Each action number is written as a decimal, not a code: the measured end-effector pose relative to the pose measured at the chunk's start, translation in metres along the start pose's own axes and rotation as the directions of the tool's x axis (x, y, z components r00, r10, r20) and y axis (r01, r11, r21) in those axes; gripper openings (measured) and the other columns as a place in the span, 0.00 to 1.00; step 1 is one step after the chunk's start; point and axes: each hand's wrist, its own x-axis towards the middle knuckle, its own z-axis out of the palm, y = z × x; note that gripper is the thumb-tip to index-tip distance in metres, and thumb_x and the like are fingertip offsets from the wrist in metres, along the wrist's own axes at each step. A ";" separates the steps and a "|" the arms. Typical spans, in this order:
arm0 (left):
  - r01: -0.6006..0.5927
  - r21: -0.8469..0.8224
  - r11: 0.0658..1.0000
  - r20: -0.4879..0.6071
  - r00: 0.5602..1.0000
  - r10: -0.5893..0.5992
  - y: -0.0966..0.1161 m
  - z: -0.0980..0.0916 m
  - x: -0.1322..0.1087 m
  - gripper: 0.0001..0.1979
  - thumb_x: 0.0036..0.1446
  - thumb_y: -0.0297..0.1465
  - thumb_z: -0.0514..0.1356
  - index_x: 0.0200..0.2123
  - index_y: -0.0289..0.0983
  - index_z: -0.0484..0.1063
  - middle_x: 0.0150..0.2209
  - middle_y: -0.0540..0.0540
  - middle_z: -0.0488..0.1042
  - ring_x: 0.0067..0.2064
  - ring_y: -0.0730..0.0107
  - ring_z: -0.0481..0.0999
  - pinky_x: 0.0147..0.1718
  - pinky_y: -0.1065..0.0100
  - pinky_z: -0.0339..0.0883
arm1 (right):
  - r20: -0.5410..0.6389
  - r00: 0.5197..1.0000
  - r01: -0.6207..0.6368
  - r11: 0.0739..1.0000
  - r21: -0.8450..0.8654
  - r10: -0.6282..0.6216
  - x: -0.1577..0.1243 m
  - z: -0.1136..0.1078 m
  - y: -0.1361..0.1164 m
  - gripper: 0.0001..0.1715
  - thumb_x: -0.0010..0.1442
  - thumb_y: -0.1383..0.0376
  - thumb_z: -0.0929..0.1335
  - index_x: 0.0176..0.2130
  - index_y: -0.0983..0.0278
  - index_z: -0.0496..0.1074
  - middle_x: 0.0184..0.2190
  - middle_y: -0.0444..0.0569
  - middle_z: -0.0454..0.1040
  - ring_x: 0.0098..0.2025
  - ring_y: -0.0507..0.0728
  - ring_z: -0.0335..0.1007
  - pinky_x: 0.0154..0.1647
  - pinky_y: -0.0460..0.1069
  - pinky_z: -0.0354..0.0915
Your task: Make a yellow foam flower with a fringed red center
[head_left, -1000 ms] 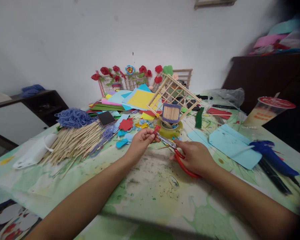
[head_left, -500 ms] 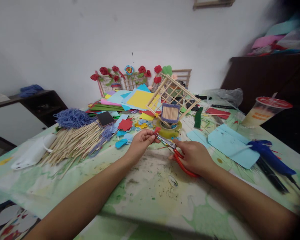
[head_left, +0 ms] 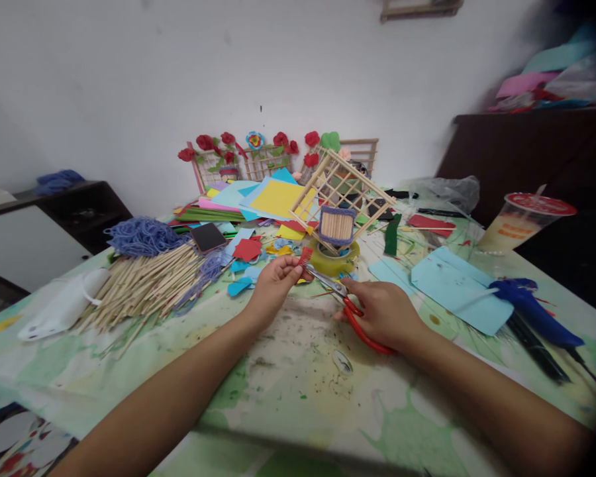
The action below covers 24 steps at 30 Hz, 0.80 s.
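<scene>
My left hand (head_left: 277, 281) pinches a small red paper piece (head_left: 305, 256) above the table's middle. My right hand (head_left: 385, 311) grips red-handled scissors (head_left: 345, 306), and their metal blades reach up to the red piece. Both hands hover over the stained green tablecloth (head_left: 298, 384). Just behind the red piece stands a yellow tape roll (head_left: 334, 260) carrying a small bundle of sticks wrapped in blue yarn (head_left: 336, 225). A wooden lattice frame (head_left: 345, 189) leans behind it.
A heap of wooden sticks (head_left: 144, 281) and blue yarn (head_left: 142, 235) lie at left. Coloured paper sheets (head_left: 273, 197) and paper roses (head_left: 228, 142) fill the back. Light blue paper (head_left: 457, 288), a blue glue gun (head_left: 536, 306) and a lidded drink cup (head_left: 521, 222) sit at right.
The left hand has shifted the red piece slightly left and up while the scissors stay at it. The view has tilted a little.
</scene>
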 end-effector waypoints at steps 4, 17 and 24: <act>0.011 0.014 1.000 0.004 1.000 -0.011 0.000 0.000 -0.001 0.09 0.52 0.35 0.62 0.33 0.35 0.70 0.28 0.48 0.76 0.32 0.70 0.75 0.36 0.69 0.65 | 0.003 1.000 0.011 1.000 0.012 -0.011 0.000 0.001 0.001 0.29 0.55 0.52 0.64 0.53 0.61 0.68 0.34 0.51 0.78 0.35 0.59 0.73 0.31 0.48 0.59; 0.003 0.022 1.000 0.042 0.999 -0.004 -0.003 -0.001 0.000 0.09 0.53 0.35 0.61 0.33 0.35 0.70 0.29 0.47 0.77 0.33 0.71 0.75 0.38 0.69 0.65 | 0.010 1.000 0.017 1.000 0.021 -0.018 0.000 0.001 0.001 0.29 0.57 0.52 0.63 0.54 0.62 0.67 0.36 0.51 0.78 0.36 0.59 0.74 0.33 0.48 0.60; 0.003 0.022 1.000 0.040 0.999 -0.004 -0.002 -0.001 -0.001 0.08 0.53 0.35 0.61 0.33 0.36 0.70 0.29 0.47 0.77 0.33 0.71 0.74 0.37 0.70 0.64 | 0.013 1.000 0.020 0.999 0.032 -0.021 0.000 0.002 0.001 0.28 0.57 0.52 0.63 0.54 0.61 0.67 0.35 0.51 0.79 0.35 0.59 0.74 0.32 0.48 0.60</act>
